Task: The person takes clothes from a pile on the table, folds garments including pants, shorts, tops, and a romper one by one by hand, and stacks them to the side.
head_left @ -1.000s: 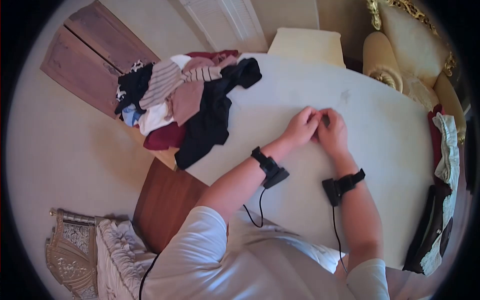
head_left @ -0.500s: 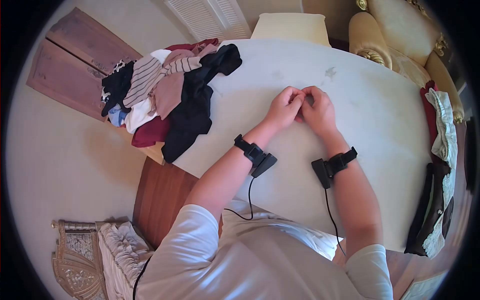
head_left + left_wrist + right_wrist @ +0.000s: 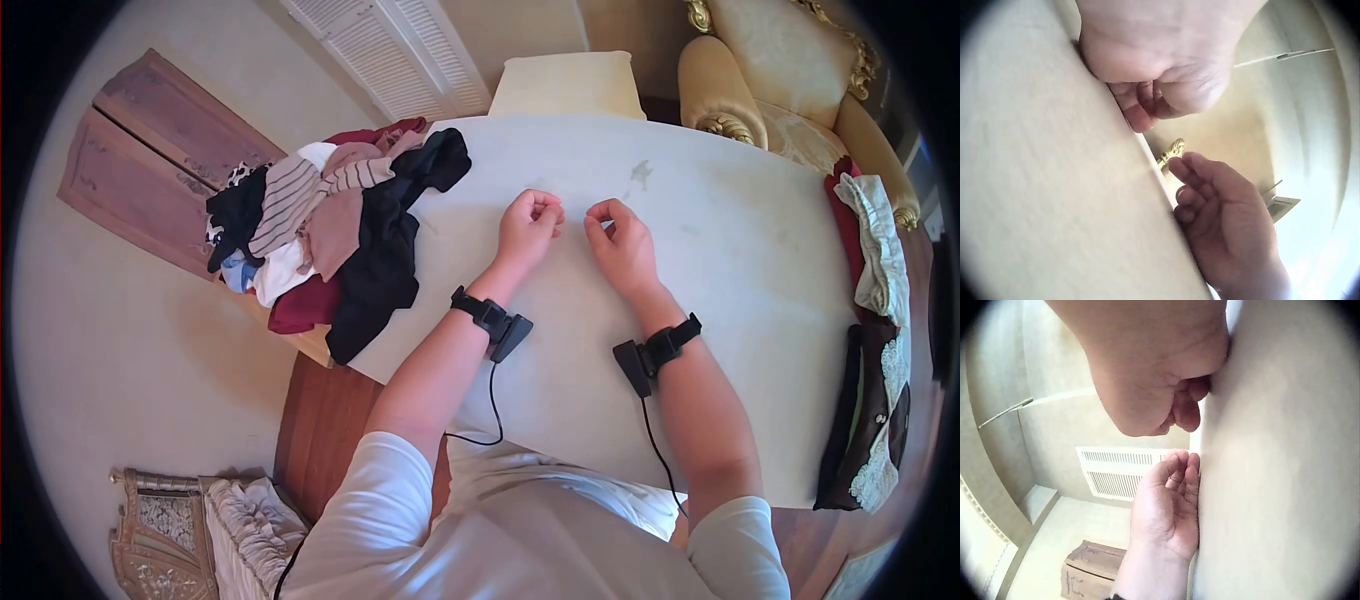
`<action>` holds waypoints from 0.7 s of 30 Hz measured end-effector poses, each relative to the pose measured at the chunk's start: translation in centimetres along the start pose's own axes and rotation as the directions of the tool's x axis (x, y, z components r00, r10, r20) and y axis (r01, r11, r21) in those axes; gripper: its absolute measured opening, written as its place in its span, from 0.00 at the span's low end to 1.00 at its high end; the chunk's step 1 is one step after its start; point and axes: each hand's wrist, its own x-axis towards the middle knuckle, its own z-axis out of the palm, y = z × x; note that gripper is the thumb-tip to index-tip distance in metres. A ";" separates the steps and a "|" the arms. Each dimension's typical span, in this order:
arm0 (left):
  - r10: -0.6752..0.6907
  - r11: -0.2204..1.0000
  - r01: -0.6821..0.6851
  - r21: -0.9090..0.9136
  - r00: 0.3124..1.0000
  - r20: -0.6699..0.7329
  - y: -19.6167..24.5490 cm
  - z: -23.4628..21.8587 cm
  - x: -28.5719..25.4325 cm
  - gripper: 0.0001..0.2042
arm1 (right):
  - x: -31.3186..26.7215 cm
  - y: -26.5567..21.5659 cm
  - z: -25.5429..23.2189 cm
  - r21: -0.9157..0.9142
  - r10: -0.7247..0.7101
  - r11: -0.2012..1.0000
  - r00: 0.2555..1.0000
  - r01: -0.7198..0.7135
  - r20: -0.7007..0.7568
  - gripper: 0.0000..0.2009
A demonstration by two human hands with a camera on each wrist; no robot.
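Note:
In the head view the left hand (image 3: 526,236) and the right hand (image 3: 623,250) rest on the pale table (image 3: 560,370), a small gap between them. Both have loosely curled fingers, and no object shows in either. The left wrist view has the left hand (image 3: 1160,56) at the top, its side against the table, and the right hand (image 3: 1229,228) opposite with bent fingers. Seen from the right wrist, the right hand (image 3: 1147,369) is curled near the tabletop, facing the left hand (image 3: 1163,512).
A heap of clothes, with a striped garment (image 3: 288,205) and a black one (image 3: 385,265), lies at the table's left end. Along the right edge are a pale garment (image 3: 880,240) and a dark one with lace (image 3: 870,400). Beyond the table stand a cream seat (image 3: 565,85) and an armchair (image 3: 720,90).
The two hands, together at the fingertips earlier, have separated, the left one moving left. Both fingers and thumbs stay curled. The head view has shifted somewhat, while the clothes lie as before.

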 end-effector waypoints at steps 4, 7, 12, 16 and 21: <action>0.012 1.000 -0.011 0.023 1.000 -0.011 -0.2 0.1 -0.5 0.05 | 0.0 0.6 0.2 0.004 -0.018 1.000 1.000 0.018 -0.022 0.06; 0.026 0.997 -0.028 -0.067 0.999 -0.041 -0.5 -0.1 -0.2 0.05 | 0.3 0.7 0.0 -0.004 -0.006 1.000 1.000 0.006 -0.023 0.06; 0.054 0.986 -0.063 -0.152 0.997 -0.064 -1.5 -0.8 -0.1 0.06 | 0.6 1.3 0.0 0.024 -0.028 0.999 0.998 0.029 -0.050 0.07; 0.046 0.969 -0.062 -0.238 0.996 -0.072 -1.0 -1.4 -0.3 0.06 | 0.6 0.7 -0.3 0.081 0.048 0.996 0.999 -0.048 0.004 0.08; 0.048 0.964 -0.067 -0.257 0.996 -0.078 -0.9 -1.6 -0.6 0.06 | 0.6 0.3 -0.5 0.104 0.076 0.991 0.996 -0.079 0.038 0.07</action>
